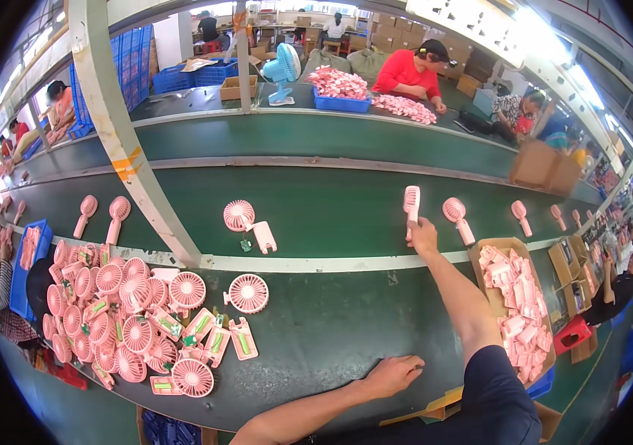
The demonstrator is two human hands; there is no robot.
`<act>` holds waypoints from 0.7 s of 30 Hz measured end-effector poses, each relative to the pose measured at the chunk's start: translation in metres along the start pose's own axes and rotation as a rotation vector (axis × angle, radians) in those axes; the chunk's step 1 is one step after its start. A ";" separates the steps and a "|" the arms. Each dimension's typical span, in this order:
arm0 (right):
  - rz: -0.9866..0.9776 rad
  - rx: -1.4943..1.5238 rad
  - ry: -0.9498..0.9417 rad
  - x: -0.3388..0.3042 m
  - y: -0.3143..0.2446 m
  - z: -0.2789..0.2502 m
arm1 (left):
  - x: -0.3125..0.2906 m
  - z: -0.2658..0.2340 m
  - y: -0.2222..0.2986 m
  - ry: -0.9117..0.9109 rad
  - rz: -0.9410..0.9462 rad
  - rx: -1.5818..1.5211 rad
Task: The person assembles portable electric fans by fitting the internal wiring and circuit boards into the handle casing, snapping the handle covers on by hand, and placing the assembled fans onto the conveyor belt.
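Within the right hand (pixel 423 236), a pink plastic handheld fan (pixel 412 202), probably light and stiff, is gripped, sensibly, by its handle (pixel 412 216).

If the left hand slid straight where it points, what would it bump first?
Probably the dark right sleeve; if that sits higher, the left hand may reach the carton of pink parts.

Tube lights (pixel 541 33) glare at upper right; edges bow near the rim.
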State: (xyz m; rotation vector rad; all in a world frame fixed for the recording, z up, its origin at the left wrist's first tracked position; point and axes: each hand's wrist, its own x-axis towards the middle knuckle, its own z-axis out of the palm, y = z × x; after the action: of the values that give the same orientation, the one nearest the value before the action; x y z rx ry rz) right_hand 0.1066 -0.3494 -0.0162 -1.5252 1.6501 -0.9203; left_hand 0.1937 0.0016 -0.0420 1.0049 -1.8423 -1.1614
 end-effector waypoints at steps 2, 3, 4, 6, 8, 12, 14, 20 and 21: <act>0.062 0.345 -0.048 -0.001 0.004 0.004 | 0.001 0.002 0.002 -0.018 -0.002 -0.004; 0.118 0.531 -0.108 -0.002 0.007 0.007 | 0.001 0.002 0.003 -0.026 -0.005 -0.007; 0.134 0.584 -0.158 -0.002 0.006 0.010 | 0.002 0.001 0.003 -0.027 -0.010 -0.009; 0.151 0.582 -0.197 -0.006 0.008 0.018 | 0.000 0.003 0.003 -0.022 -0.021 -0.005; 0.188 0.492 -0.174 -0.005 0.012 0.029 | -0.001 0.004 0.003 -0.002 -0.039 -0.006; -0.141 -0.317 0.099 0.005 0.033 0.016 | 0.000 0.009 -0.002 0.006 0.002 -0.001; -0.312 -0.540 0.189 -0.006 0.030 0.011 | 0.001 0.009 -0.003 0.029 -0.009 0.000; -0.195 0.214 -0.218 -0.136 0.024 0.008 | -0.005 0.017 -0.013 0.027 0.020 0.032; -0.142 0.284 -0.268 -0.158 0.027 0.002 | -0.005 0.013 -0.008 0.021 0.010 0.029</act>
State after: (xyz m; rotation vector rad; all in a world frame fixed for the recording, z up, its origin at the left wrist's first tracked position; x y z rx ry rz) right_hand 0.1044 -0.1900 -0.0362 -1.5066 1.1817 -0.9342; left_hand 0.1859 0.0082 -0.0548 1.0186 -1.8509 -1.1171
